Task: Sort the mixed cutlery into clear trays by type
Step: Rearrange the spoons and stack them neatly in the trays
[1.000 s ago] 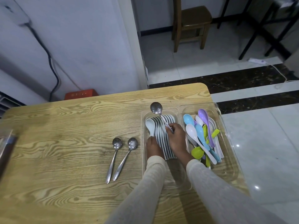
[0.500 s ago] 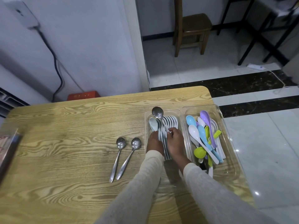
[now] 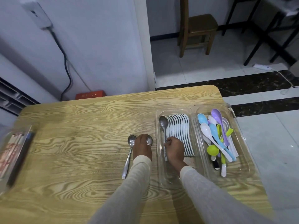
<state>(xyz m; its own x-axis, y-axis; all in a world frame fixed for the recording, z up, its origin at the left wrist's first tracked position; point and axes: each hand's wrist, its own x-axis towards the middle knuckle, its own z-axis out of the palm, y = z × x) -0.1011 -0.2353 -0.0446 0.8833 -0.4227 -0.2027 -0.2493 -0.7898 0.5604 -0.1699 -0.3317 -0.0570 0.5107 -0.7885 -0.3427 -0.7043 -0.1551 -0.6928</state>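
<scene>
Chopsticks (image 3: 14, 152) sit boxed at the desk's (image 3: 72, 143) left edge. Next, a first steel spoon (image 3: 129, 156) lies loose; the left hand (image 3: 142, 148) covers the second steel spoon (image 3: 149, 140), grip hidden. The right hand (image 3: 175, 149) pinches the handle of a third steel spoon (image 3: 163, 122) in the clear tray (image 3: 174, 109), beside nested white spoons (image 3: 179, 126). Steel looks stiff, light, slippery: best pinched mid-handle.
</scene>
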